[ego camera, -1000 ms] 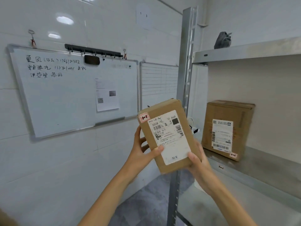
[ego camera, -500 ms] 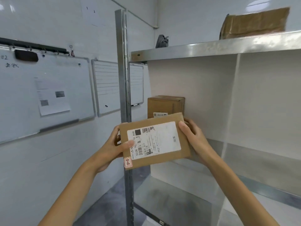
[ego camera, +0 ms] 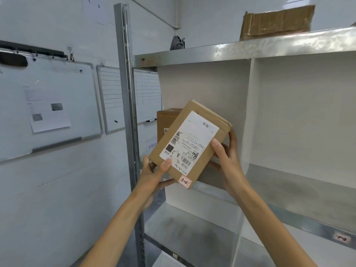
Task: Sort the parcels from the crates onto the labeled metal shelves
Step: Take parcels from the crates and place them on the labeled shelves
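Both hands are holding one small brown parcel (ego camera: 189, 143) in the air just in front of the middle shelf (ego camera: 289, 191). It is tilting, label face up toward the camera, probably so the print and the red sticker (ego camera: 185, 181) at its lower corner can be checked against the shelf tag (ego camera: 342, 237) before placing. Left hand (ego camera: 154, 176) is gripping the lower-left corner, thumb lying on the label, fingers curling underneath. Right hand (ego camera: 229, 157) is clasping the right edge, thumb on the face, fingers wrapping behind. Parcel is not yet resting on any shelf. Count: three parcels are showing, namely the held one, a second box (ego camera: 166, 120) standing at the middle shelf's left end and partly hidden behind it, and a flat carton (ego camera: 277, 22) lying on the top shelf (ego camera: 192, 55). Three shelf levels are showing. Two boards are hanging on the wall: large whiteboard (ego camera: 48, 105), lined board (ego camera: 112, 99). Crates: none in view.
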